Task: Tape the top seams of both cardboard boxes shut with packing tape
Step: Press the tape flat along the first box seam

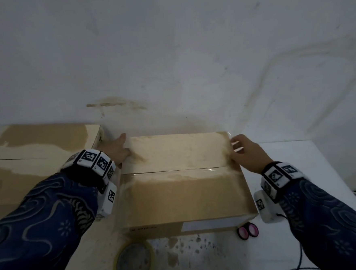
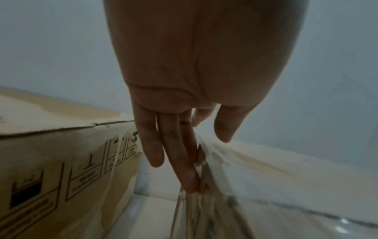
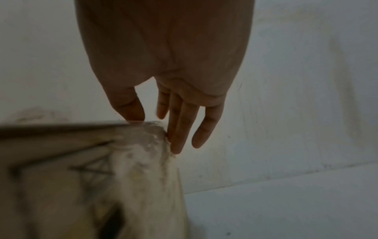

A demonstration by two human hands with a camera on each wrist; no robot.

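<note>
Fingers (image 2: 190,161) of both hands lie straight, pressing opposite ends of the middle box (image 1: 185,189). It looks light and stiff with slick tape, I think, so flat palms on its side walls grip best.

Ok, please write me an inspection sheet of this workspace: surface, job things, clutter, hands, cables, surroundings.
Surface: white table, stained near the front edge.
Job's things: right box, flaps closed, clear tape along its seam; left box, flaps closed, tape unclear; tape roll lying flat in front.
Clutter: pink-handled scissors by the right box's front corner.
Hands: left hand and right hand, fingers straight, pressing the right box's opposite sides.
Cables: dark cable on the table, front right.
Surroundings: white wall, marked and stained.
</note>
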